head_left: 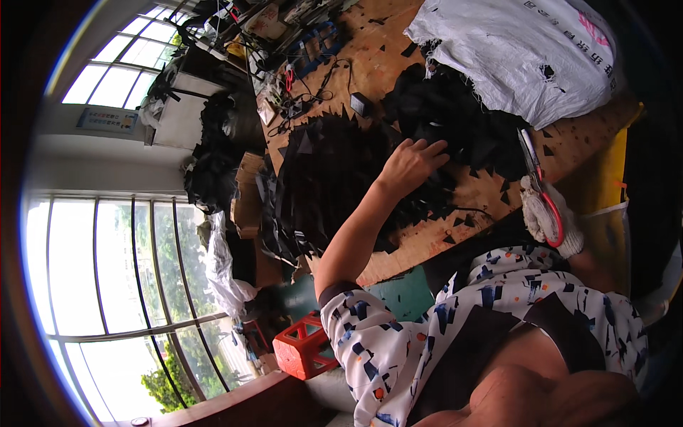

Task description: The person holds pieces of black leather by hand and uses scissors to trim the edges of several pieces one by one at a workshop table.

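Note:
My bare left hand (414, 167) reaches over the table, fingers apart and slightly bent, at the near edge of a heap of black fabric pieces (455, 117). No piece shows clearly between its fingers; whether the fingertips touch the heap I cannot tell. My right hand (562, 217), in a white knitted glove, is closed round the red handles of a pair of scissors (546, 199). The blades point away from me, beside the heap's right side. A larger spread of black cut pieces (324, 167) lies to the left of my left hand.
A white woven sack (512, 60) lies behind the heap on the wooden table (405, 250). Small black scraps dot the tabletop. A black adapter box (361, 104), cords and a blue rack (316, 48) are farther back. A red plastic stool (302, 349) stands at lower left.

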Action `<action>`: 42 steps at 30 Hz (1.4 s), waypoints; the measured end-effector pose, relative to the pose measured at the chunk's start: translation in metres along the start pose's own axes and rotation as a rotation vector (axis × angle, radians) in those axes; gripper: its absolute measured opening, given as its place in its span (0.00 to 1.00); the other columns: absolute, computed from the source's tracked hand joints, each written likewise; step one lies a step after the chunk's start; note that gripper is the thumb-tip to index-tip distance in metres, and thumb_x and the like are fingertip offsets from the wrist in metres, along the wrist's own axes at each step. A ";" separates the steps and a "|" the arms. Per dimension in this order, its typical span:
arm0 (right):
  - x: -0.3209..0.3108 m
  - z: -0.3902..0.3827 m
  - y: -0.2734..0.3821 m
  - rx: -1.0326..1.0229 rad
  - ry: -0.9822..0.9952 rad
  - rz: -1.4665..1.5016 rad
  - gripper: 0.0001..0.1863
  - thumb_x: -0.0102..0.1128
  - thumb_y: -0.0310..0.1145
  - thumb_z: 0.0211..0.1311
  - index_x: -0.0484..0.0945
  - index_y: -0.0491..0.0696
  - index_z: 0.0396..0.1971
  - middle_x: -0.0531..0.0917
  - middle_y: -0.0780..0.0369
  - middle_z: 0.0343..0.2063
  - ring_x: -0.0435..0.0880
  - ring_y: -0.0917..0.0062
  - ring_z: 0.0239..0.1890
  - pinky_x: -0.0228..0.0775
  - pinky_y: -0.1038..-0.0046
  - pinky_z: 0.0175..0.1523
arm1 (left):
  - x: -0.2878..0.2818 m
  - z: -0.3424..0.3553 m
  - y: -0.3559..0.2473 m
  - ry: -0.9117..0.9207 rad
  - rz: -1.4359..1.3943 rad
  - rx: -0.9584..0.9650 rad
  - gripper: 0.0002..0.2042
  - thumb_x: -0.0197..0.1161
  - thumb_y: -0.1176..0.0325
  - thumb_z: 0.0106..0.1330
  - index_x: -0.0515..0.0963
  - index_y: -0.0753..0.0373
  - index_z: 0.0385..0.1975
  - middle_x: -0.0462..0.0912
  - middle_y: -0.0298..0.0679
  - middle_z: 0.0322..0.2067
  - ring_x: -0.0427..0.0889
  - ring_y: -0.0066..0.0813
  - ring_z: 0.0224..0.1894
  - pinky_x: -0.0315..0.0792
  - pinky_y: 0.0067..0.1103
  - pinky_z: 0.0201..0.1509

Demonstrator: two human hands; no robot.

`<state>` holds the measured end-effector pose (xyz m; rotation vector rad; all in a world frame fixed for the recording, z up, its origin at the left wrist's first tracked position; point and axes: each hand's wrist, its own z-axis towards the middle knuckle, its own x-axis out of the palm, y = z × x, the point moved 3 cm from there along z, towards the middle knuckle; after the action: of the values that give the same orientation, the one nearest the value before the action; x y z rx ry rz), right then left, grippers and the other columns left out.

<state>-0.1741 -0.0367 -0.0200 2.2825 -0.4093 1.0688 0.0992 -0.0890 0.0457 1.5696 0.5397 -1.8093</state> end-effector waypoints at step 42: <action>-0.010 -0.016 -0.008 -0.792 -0.014 -1.502 0.22 0.46 0.42 0.62 0.62 0.45 0.52 0.74 0.62 0.25 0.73 0.74 0.21 0.66 0.74 0.26 | 0.029 0.040 -0.110 -0.330 -1.310 -0.758 0.13 0.56 0.67 0.61 0.68 0.67 0.18 0.61 0.27 0.12 0.57 0.12 0.18 0.55 0.17 0.20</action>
<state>-0.1859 -0.0208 -0.0225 1.2381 0.7080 0.0290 -0.0090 -0.0477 0.0119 0.2696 2.0845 -2.1516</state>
